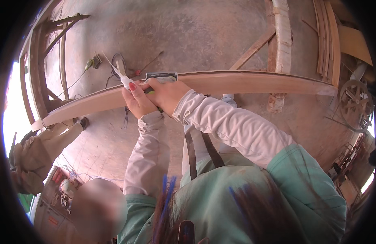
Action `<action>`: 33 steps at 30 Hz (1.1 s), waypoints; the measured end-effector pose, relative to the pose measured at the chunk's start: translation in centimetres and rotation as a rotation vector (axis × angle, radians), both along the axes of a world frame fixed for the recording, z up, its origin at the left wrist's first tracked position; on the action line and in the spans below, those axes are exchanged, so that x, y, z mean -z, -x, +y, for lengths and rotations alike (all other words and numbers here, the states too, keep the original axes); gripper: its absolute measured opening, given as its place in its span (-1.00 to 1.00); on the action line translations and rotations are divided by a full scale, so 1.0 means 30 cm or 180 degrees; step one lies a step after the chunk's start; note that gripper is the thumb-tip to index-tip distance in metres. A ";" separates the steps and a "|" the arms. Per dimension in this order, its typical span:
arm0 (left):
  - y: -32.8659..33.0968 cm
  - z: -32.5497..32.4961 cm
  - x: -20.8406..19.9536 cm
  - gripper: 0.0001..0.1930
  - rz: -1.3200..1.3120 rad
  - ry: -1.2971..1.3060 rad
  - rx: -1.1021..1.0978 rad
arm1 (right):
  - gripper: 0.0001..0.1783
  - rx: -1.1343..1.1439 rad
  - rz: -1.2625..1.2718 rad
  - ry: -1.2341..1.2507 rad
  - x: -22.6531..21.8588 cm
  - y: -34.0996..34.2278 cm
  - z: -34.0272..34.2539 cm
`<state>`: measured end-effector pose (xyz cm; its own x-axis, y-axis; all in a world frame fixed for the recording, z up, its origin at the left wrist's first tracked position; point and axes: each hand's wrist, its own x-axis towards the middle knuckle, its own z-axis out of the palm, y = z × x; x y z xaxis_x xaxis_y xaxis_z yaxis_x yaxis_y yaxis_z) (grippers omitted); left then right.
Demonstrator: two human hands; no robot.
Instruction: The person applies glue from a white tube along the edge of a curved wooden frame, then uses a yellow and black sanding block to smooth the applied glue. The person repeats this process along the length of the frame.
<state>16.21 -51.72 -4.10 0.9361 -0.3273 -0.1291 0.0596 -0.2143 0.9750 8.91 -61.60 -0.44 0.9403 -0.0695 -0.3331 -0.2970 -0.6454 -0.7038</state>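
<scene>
A long pale wooden board (236,83) runs across in front of me, bowed by the lens. My right hand (167,95) is closed over a green and black power sander (161,76), which rests at the board's upper edge. Just left of it, my left hand (140,102) is closed on a small white bottle with a long thin nozzle (126,79). The nozzle points up and away to the left. A red nail shows on the left thumb. The two hands touch, and my right hand hides part of the sander's body.
Another green sander (93,62) with a cord lies on the floor. A wooden frame (37,69) stands at left, near another person's leg (60,140). A wrapped post (282,36) supports the board's right part. Planks (328,44) and a spoked wheel (355,101) are at far right.
</scene>
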 end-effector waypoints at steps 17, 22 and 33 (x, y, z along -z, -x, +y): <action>0.120 -0.054 0.041 -0.55 0.0114 0.0224 0.0029 | -0.71 -0.0011 0.0181 0.0232 0.005 0.115 -0.051; 0.150 -0.070 0.042 -0.56 0.0048 0.0131 0.0105 | -0.71 -0.0087 0.0266 0.0406 0.010 0.147 -0.062; 0.238 -0.133 -0.007 -0.63 0.0097 0.0156 0.0146 | -0.63 0.0101 0.0410 0.0469 -0.002 0.230 -0.088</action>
<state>9.07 -55.71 -3.89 0.9158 -0.3765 -0.1400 0.0805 -0.1694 0.9823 2.00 -64.25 -0.39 0.8871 -0.1554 -0.4347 -0.4004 -0.7274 -0.5572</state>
